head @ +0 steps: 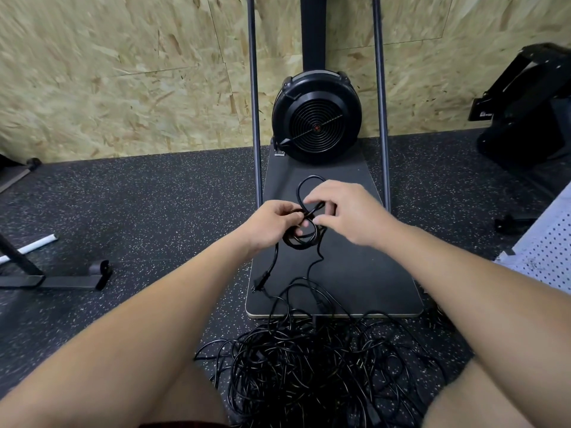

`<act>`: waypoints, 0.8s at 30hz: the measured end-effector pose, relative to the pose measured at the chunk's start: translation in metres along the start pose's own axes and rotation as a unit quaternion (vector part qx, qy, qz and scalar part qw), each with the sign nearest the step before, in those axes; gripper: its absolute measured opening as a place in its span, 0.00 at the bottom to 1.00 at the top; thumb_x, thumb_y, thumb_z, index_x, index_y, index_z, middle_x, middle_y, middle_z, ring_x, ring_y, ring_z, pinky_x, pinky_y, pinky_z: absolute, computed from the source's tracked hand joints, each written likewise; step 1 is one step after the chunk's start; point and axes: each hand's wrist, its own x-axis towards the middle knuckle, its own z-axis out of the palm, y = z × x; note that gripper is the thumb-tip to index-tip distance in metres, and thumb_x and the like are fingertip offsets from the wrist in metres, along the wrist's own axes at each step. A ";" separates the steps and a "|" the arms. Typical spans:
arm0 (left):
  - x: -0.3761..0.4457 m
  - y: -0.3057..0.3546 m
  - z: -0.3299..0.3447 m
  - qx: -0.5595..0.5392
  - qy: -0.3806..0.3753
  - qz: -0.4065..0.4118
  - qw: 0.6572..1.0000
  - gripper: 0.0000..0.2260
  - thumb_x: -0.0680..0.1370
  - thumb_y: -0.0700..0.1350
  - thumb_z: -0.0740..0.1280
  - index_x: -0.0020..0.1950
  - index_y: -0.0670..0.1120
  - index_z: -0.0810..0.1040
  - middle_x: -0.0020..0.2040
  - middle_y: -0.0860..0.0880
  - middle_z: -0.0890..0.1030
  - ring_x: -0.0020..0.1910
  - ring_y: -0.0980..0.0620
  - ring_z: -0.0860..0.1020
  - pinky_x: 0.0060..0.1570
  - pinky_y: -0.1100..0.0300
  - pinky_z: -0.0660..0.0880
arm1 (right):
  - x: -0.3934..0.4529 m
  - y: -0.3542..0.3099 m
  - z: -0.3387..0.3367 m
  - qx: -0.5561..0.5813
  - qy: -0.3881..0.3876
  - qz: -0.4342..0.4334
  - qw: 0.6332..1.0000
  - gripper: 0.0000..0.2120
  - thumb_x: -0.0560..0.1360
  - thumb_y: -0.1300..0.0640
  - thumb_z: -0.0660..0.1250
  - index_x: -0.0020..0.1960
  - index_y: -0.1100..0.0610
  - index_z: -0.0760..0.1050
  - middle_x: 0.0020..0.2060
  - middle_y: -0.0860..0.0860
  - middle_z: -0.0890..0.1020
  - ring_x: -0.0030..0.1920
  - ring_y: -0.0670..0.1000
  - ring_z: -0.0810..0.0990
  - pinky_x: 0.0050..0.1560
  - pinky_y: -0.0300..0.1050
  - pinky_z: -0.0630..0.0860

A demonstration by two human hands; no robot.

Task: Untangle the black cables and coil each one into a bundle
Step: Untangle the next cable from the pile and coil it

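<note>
head view: left hand (272,222) and right hand (346,211) both pinch the coiled cable (301,239) between them.

1. Both bare forearms reach forward from the bottom corners of the view and converge toward the middle, hands nearly meeting.
2. The left hand (273,222) is turned knuckles-up, its fingers curled around a small coil of black cable (301,236), thumb pressing on top.
3. The right hand (346,211) sits just beside it, palm down, wrist slightly bent, its fingertips (312,202) pinching a strand of the same cable at the coil's top.
4. Bare knees show at the lower edge.
</note>
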 end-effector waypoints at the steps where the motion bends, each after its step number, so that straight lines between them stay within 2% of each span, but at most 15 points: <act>1: -0.001 0.001 0.001 0.011 -0.007 0.003 1.000 0.08 0.88 0.37 0.65 0.56 0.39 0.84 0.48 0.48 0.87 0.41 0.52 0.80 0.54 0.57 0.76 | -0.001 -0.002 0.001 -0.042 -0.021 -0.007 0.999 0.12 0.79 0.54 0.78 0.62 0.47 0.85 0.54 0.41 0.81 0.42 0.45 0.79 0.47 0.47 0.76; 3: -0.001 0.001 0.002 0.017 -0.018 0.008 1.000 0.09 0.88 0.37 0.65 0.55 0.41 0.85 0.49 0.47 0.88 0.43 0.50 0.81 0.55 0.56 0.77 | 0.000 -0.006 0.000 -0.107 -0.044 -0.009 0.993 0.09 0.80 0.50 0.76 0.59 0.46 0.85 0.52 0.42 0.80 0.45 0.47 0.77 0.49 0.49 0.73; 6: 0.000 -0.003 0.007 0.018 -0.022 0.015 0.999 0.07 0.87 0.40 0.66 0.56 0.39 0.83 0.49 0.45 0.88 0.45 0.48 0.82 0.59 0.48 0.77 | 0.004 -0.008 -0.001 -0.153 -0.064 0.006 0.986 0.05 0.80 0.49 0.75 0.55 0.46 0.82 0.51 0.43 0.79 0.52 0.53 0.79 0.53 0.53 0.77; 9: 0.002 -0.005 0.011 0.045 -0.014 0.021 0.999 0.11 0.83 0.46 0.67 0.58 0.42 0.85 0.49 0.47 0.89 0.47 0.49 0.81 0.62 0.42 0.79 | 0.007 -0.010 0.002 -0.177 -0.087 0.021 0.980 0.05 0.82 0.50 0.73 0.49 0.47 0.77 0.49 0.45 0.78 0.51 0.56 0.80 0.51 0.55 0.78; 11: 0.002 -0.006 0.008 0.081 -0.002 0.033 0.996 0.10 0.83 0.47 0.67 0.58 0.46 0.86 0.49 0.49 0.89 0.47 0.49 0.80 0.59 0.40 0.79 | 0.008 -0.010 0.005 -0.181 -0.106 0.029 0.977 0.06 0.86 0.51 0.67 0.50 0.48 0.77 0.49 0.47 0.76 0.51 0.57 0.79 0.52 0.57 0.78; 12: 0.003 -0.007 0.006 0.094 0.005 0.039 0.995 0.09 0.85 0.46 0.66 0.58 0.47 0.86 0.49 0.50 0.90 0.46 0.49 0.79 0.55 0.42 0.79 | 0.008 -0.009 0.005 -0.172 -0.114 0.031 0.978 0.07 0.87 0.51 0.65 0.51 0.49 0.78 0.50 0.48 0.75 0.51 0.57 0.78 0.52 0.58 0.78; 15: 0.005 -0.009 -0.002 0.100 0.035 0.042 0.994 0.09 0.89 0.43 0.65 0.58 0.46 0.86 0.48 0.49 0.90 0.46 0.57 0.81 0.54 0.60 0.76 | 0.006 -0.008 -0.002 -0.078 -0.077 0.042 0.993 0.09 0.88 0.51 0.62 0.53 0.47 0.80 0.51 0.46 0.76 0.52 0.52 0.78 0.55 0.55 0.76; 17: 0.005 -0.010 -0.009 0.076 0.058 0.035 0.995 0.10 0.89 0.42 0.64 0.58 0.44 0.86 0.46 0.48 0.88 0.43 0.58 0.80 0.48 0.65 0.75 | 0.004 -0.009 -0.013 0.005 -0.018 0.071 0.997 0.10 0.89 0.52 0.61 0.54 0.48 0.80 0.49 0.42 0.80 0.50 0.49 0.79 0.53 0.51 0.74; 20: 0.005 -0.019 -0.023 0.048 0.087 -0.002 0.995 0.11 0.90 0.45 0.63 0.56 0.45 0.86 0.44 0.49 0.87 0.41 0.49 0.72 0.39 0.55 0.66 | 0.003 -0.006 -0.024 0.122 0.044 0.140 0.982 0.12 0.88 0.50 0.60 0.54 0.47 0.82 0.39 0.40 0.85 0.35 0.46 0.79 0.40 0.50 0.76; 22: 0.005 -0.025 -0.030 0.022 0.084 -0.022 0.996 0.12 0.90 0.45 0.63 0.53 0.45 0.85 0.43 0.49 0.86 0.41 0.47 0.70 0.40 0.53 0.64 | 0.004 -0.003 -0.027 0.175 0.074 0.159 0.969 0.12 0.87 0.49 0.60 0.52 0.45 0.82 0.42 0.46 0.87 0.35 0.46 0.80 0.44 0.54 0.80; 24: 0.004 -0.024 -0.029 0.011 0.075 -0.030 0.997 0.13 0.90 0.44 0.63 0.50 0.45 0.84 0.42 0.48 0.84 0.41 0.47 0.72 0.43 0.52 0.66 | 0.003 0.001 -0.025 0.178 0.060 0.168 0.968 0.12 0.87 0.51 0.61 0.51 0.46 0.82 0.43 0.46 0.87 0.37 0.48 0.80 0.47 0.53 0.79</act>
